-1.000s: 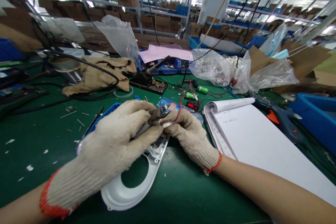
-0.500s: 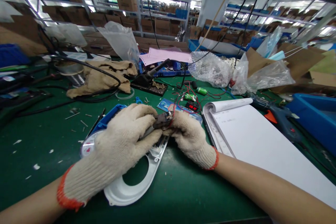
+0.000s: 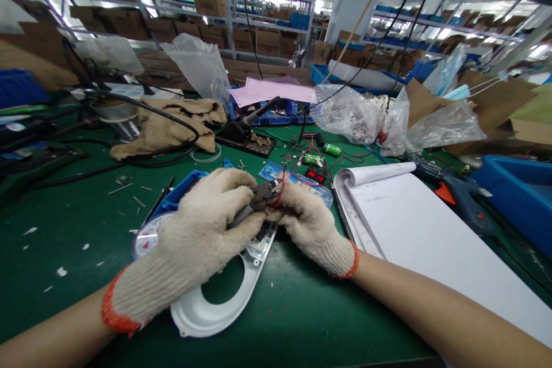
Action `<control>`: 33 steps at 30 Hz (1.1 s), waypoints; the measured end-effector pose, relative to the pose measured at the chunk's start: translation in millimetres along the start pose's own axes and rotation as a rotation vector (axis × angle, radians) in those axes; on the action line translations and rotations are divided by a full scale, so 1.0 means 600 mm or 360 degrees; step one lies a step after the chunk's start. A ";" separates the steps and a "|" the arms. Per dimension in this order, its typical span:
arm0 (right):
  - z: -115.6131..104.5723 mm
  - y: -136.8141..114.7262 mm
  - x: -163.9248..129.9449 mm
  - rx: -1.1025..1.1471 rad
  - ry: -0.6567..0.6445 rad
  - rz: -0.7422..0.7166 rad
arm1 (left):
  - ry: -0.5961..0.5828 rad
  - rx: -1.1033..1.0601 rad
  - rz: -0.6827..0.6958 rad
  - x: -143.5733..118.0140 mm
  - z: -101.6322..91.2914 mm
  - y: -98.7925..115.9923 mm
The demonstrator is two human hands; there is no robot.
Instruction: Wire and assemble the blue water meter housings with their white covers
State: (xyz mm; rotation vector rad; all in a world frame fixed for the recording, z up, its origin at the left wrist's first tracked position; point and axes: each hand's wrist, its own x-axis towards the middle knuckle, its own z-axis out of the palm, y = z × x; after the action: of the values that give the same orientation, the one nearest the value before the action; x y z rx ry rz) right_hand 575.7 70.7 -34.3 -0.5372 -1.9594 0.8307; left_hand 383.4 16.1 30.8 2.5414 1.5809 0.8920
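Observation:
My left hand (image 3: 204, 224), in a knitted glove with an orange cuff, is closed on a pair of wire cutters (image 3: 262, 195), whose jaws point right. Close to the jaws, my right hand (image 3: 313, 221), gloved alike, pinches a thin red wire (image 3: 280, 194); its fingertips are partly hidden. Below both hands lies a white plastic housing (image 3: 224, 322) with a large round opening. Beside it, a blue housing part (image 3: 172, 196) and a clear round piece (image 3: 149, 237) are partly covered by my left hand. Beyond the right hand sits a small meter (image 3: 316, 175) with red digits.
Green batteries (image 3: 312, 159) with wires lie behind the meter. A soldering iron (image 3: 259, 115) rests in its stand. An open notepad (image 3: 431, 236) lies to the right, with a power drill (image 3: 463, 198) and a blue bin (image 3: 517, 190) past it. Metal bits are scattered at left.
The wire cutters and my left hand have shifted very slightly. The red wire now bows out in front of the jaws. My right hand stays almost in place.

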 end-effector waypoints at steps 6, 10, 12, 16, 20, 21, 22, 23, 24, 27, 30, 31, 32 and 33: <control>-0.007 -0.027 0.006 -0.0229 -0.0050 0.0049 | 0.0045 0.0207 0.0156 -0.005 -0.001 -0.004; -0.008 -0.016 0.007 -0.0395 -0.0058 -0.0124 | -0.0010 0.0139 0.0173 -0.008 -0.006 -0.005; -0.009 -0.011 0.007 -0.0406 -0.0064 -0.0221 | -0.0045 0.0040 0.0138 -0.007 -0.007 -0.005; -0.008 -0.018 0.011 -0.0317 -0.0084 -0.0196 | -0.0001 0.0009 0.0115 -0.004 -0.005 -0.004; -0.003 -0.036 0.015 0.0166 -0.0142 0.0185 | 0.0089 -0.0101 0.0021 -0.002 0.001 -0.002; -0.002 -0.039 0.016 0.0323 -0.0145 0.0302 | 0.0101 -0.0142 -0.0009 -0.002 0.001 -0.001; 0.000 -0.042 0.016 0.0468 -0.0142 0.0417 | 0.0112 -0.0182 -0.0036 -0.001 0.002 0.000; 0.001 -0.044 0.016 0.0593 -0.0131 0.0519 | 0.0123 -0.0218 -0.0067 -0.001 0.001 0.000; 0.002 -0.047 0.016 0.0687 -0.0117 0.0603 | 0.0134 -0.0250 -0.0100 0.001 -0.001 0.001; 0.003 -0.052 0.015 0.0756 -0.0057 0.0740 | 0.0166 -0.0252 -0.0230 0.005 -0.014 -0.002; 0.002 -0.054 0.014 0.0716 -0.0043 0.0778 | 0.0155 0.0043 -0.0352 0.012 -0.035 -0.019; 0.002 -0.053 0.014 0.0704 -0.0039 0.0789 | 0.0130 0.0218 -0.0383 0.015 -0.042 -0.028; 0.002 -0.052 0.014 0.0698 -0.0031 0.0796 | 0.0085 0.0407 -0.0409 0.017 -0.047 -0.039; 0.002 -0.051 0.014 0.0692 -0.0015 0.0801 | 0.0032 0.0583 -0.0429 0.020 -0.052 -0.050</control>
State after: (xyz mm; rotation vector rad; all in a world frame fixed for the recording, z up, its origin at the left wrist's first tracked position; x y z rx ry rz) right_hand 569.5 54.9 -7.4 -0.7706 -1.5945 1.5286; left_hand 348.2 31.9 53.1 2.4414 2.2049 0.6516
